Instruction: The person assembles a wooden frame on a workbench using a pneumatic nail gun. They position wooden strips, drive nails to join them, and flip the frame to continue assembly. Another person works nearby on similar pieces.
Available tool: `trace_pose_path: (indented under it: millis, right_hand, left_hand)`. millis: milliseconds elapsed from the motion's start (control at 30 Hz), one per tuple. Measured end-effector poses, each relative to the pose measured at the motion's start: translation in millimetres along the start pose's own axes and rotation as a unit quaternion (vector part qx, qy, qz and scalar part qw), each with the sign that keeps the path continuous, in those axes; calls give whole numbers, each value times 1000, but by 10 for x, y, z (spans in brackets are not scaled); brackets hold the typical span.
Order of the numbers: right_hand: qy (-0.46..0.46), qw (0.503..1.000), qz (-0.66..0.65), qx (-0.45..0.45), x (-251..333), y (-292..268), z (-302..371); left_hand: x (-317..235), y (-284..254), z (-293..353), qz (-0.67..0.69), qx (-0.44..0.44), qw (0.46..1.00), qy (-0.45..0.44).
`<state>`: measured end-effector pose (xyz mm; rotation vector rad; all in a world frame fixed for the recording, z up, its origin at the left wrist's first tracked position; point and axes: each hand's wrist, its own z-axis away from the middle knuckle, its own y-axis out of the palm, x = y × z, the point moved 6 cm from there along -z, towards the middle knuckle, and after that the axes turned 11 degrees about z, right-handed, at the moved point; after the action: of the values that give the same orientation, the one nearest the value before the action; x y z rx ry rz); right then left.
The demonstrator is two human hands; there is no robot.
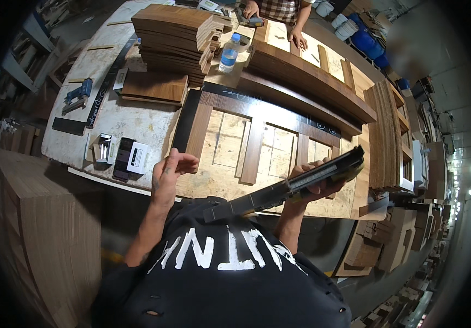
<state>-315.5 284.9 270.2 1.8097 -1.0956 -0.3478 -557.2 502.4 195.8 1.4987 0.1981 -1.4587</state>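
Clasping the black long-magazine nail gun (pixel 282 192) near the workbench (pixel 74 145) edge, the right hand (pixel 316 188) risks denting the wooden frame (pixel 254 147) should it slip; the left hand (pixel 176 163) is empty, fingers parted.

The left forearm (pixel 151 232) reached up and slightly inward, bare, its wrist nearly straight. The left hand (pixel 171 167) was loosely open, thumb raised, fingers bent toward the right, dark markings on its skin. The right forearm (pixel 291 221), also bare, angled outward, and the right hand (pixel 316 188) was curled in a closed grip.
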Motion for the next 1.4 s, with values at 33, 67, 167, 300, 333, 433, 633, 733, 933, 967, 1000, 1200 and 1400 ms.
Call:
trace_pose_path:
  millis: [33, 67, 167, 300, 333, 433, 633, 733, 933, 967, 1000, 1200, 1400]
  right_hand:
    - [0, 1000, 13, -12, -38, 24, -24]
    - [-1, 999, 27, -23, -69, 53, -60]
    - [6, 1000, 10, -28, -89, 75, -103]
    - [23, 999, 20, -22, -95, 1, -79]
    - [28, 999, 28, -13, -102, 4, -93]
    - [45, 997, 48, -38, -127, -73, -55]
    - [20, 999, -38, -30, 97, -129, 65]
    - [10, 997, 17, -75, 157, -268, 79]
    - [16, 998, -37, -38, 169, -371, 67]
    - [12, 999, -14, -42, 190, -392, 84]
    - [4, 999, 16, -48, 177, -340, 91]
    - [31, 997, 52, -57, 109, -269, 166]
    - [-17, 992, 74, -101, 476, -688, 358]
  left_hand:
    - [11, -9, 29, 8, -11, 1000, -1]
    - [46, -18, 32, 18, -6, 1000, -3]
    - [94, -12, 19, 39, 9, 999, -3]
    - [-9, 99, -8, 11, 12, 1000, 13]
    - [-15, 86, -14, 13, 10, 1000, 13]
    - [-28, -66, 21, 30, -5, 999, 23]
    - [42, -668, -393, -200, 11, 974, 108]
    - [-202, -2260, -691, -373, -166, 884, 229]
    - [-713, -3855, -845, -534, -328, 778, 48]
    - [-660, -3974, -932, -587, -311, 747, 28]
    - [-598, -3892, -1021, -592, -288, 753, 29]
    - [-361, -4043, -1170, -591, -303, 747, 35]
    - [-444, -3797, -1152, -582, -292, 749, 123]
